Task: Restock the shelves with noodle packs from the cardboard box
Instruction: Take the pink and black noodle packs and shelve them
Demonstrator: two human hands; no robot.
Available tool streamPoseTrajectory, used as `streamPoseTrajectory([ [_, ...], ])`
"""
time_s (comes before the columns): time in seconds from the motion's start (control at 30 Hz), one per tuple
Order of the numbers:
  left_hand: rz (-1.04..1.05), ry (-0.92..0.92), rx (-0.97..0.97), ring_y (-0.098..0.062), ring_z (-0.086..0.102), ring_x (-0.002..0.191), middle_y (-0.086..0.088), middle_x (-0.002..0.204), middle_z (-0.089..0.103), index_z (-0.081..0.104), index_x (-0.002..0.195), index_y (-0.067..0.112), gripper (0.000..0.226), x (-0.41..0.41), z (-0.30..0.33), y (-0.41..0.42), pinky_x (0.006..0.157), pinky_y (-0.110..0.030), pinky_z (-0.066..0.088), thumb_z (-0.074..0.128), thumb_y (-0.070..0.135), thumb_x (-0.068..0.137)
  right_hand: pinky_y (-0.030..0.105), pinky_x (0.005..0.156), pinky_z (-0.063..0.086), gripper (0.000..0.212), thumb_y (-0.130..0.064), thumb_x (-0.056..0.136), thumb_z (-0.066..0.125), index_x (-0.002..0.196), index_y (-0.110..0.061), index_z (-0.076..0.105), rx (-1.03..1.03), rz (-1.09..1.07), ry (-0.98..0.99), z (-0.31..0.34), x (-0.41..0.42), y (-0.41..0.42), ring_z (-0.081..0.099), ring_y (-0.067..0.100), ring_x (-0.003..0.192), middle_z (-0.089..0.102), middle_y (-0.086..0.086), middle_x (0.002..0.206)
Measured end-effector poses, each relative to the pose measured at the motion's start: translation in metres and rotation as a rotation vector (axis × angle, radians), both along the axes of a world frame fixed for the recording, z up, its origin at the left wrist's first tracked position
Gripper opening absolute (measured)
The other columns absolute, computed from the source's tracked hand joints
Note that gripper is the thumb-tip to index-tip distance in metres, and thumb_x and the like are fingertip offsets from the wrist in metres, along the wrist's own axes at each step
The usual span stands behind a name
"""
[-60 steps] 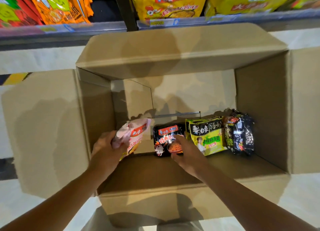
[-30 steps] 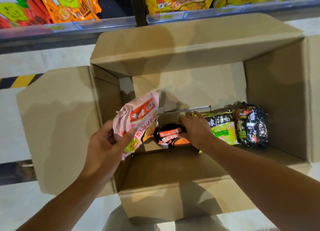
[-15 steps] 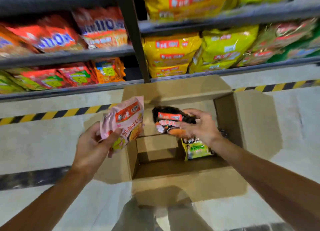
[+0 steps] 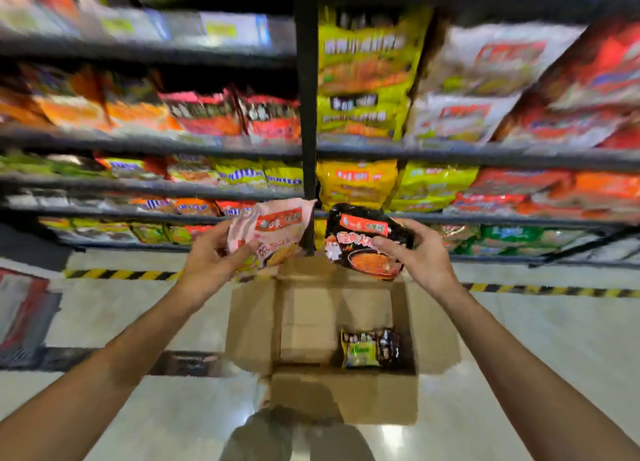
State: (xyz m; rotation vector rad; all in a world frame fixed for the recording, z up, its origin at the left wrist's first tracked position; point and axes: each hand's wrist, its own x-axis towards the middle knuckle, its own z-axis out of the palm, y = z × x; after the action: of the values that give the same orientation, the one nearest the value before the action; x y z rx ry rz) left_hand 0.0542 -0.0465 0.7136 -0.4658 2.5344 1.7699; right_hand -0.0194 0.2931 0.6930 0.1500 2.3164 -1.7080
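Mid-restock here: the left hand (image 4: 207, 263) had its fingers clamped on one pink noodle pack (image 4: 272, 230) and the right hand (image 4: 420, 252) gripped one black noodle pack (image 4: 363, 240), both held up over the cardboard box (image 4: 346, 396), neither on the shelves (image 4: 485, 154) yet. So two packs were in hand, and what looked like two more, one green noodle pack (image 4: 360, 349) and one dark pack (image 4: 389, 346), sat in the box's right corner.

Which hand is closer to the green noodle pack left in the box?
Right. The right hand, gripping the black pack, is almost straight above the green pack in the cardboard box; the left hand, holding the pink pack, is farther to the left.
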Motion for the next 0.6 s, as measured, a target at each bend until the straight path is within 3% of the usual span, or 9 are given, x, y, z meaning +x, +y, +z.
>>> streamPoseTrajectory([
  [0.03, 0.005, 0.016, 0.015, 0.009, 0.067, 0.077, 0.027, 0.084, 0.073, 0.066, 0.111, 0.017, 0.026, 0.003, 0.02, -0.001, 0.067, -0.008, 0.049, 0.07, 0.004, 0.089, 0.04, 0.084, 0.059, 0.052, -0.041, 0.066, 0.089, 0.107, -0.014, 0.073, -0.008, 0.01, 0.041, 0.022, 0.002, 0.0, 0.073, 0.019, 0.096, 0.077, 0.001, 0.1],
  [0.1, 0.012, 0.051, 0.039, 0.006, 0.068, 0.083, 0.022, 0.09, 0.075, 0.066, 0.116, 0.013, 0.027, 0.01, 0.056, -0.005, 0.073, -0.012, 0.051, 0.072, 0.011, 0.09, 0.035, 0.078, 0.056, 0.046, -0.049, 0.065, 0.087, 0.099, -0.02, 0.074, 0.016, 0.011, 0.123, 0.062, 0.004, -0.002, 0.071, 0.014, 0.088, 0.077, -0.003, 0.093],
  [0.23, 0.037, 0.146, 0.109, -0.017, 0.069, 0.107, 0.0, 0.115, 0.073, 0.061, 0.13, 0.016, 0.053, 0.026, 0.121, -0.015, 0.093, -0.043, 0.056, 0.075, 0.041, 0.085, 0.013, 0.068, 0.05, 0.046, -0.037, 0.069, 0.086, 0.107, -0.015, 0.072, 0.013, 0.023, 0.233, 0.129, 0.011, -0.008, 0.07, 0.001, 0.084, 0.076, -0.005, 0.096],
  [0.33, 0.008, 0.226, 0.047, -0.011, 0.069, 0.106, 0.001, 0.116, 0.072, 0.059, 0.134, 0.018, 0.042, 0.035, 0.155, -0.021, 0.085, -0.018, 0.053, 0.066, 0.028, 0.094, 0.014, 0.067, 0.053, 0.04, -0.031, 0.073, 0.084, 0.107, -0.017, 0.071, 0.005, 0.065, 0.296, 0.168, 0.011, -0.011, 0.069, -0.002, 0.085, 0.075, -0.007, 0.097],
  [0.4, 0.028, 0.264, 0.054, -0.007, 0.07, 0.102, 0.002, 0.114, 0.073, 0.057, 0.135, 0.017, 0.041, 0.041, 0.174, -0.025, 0.076, -0.011, 0.052, 0.064, 0.023, 0.095, 0.012, 0.068, 0.052, 0.034, -0.032, 0.075, 0.084, 0.105, -0.021, 0.071, 0.004, 0.087, 0.343, 0.191, 0.012, -0.016, 0.068, -0.004, 0.086, 0.075, -0.009, 0.095],
  [0.47, 0.055, 0.294, 0.061, -0.005, 0.07, 0.099, 0.007, 0.108, 0.075, 0.06, 0.131, 0.022, 0.036, 0.047, 0.192, -0.03, 0.072, -0.013, 0.053, 0.064, 0.021, 0.095, 0.014, 0.072, 0.051, 0.03, -0.036, 0.075, 0.082, 0.101, -0.024, 0.073, -0.002, 0.109, 0.391, 0.21, 0.009, -0.022, 0.069, -0.002, 0.088, 0.076, -0.014, 0.092],
  [0.6, 0.119, 0.345, 0.058, -0.008, 0.067, 0.111, 0.009, 0.12, 0.071, 0.06, 0.134, 0.026, 0.041, 0.059, 0.221, -0.045, 0.094, -0.03, 0.055, 0.066, 0.028, 0.093, 0.026, 0.078, 0.053, 0.033, -0.045, 0.072, 0.081, 0.098, -0.025, 0.074, -0.031, 0.148, 0.487, 0.241, 0.005, -0.04, 0.07, 0.003, 0.09, 0.076, -0.013, 0.093],
])
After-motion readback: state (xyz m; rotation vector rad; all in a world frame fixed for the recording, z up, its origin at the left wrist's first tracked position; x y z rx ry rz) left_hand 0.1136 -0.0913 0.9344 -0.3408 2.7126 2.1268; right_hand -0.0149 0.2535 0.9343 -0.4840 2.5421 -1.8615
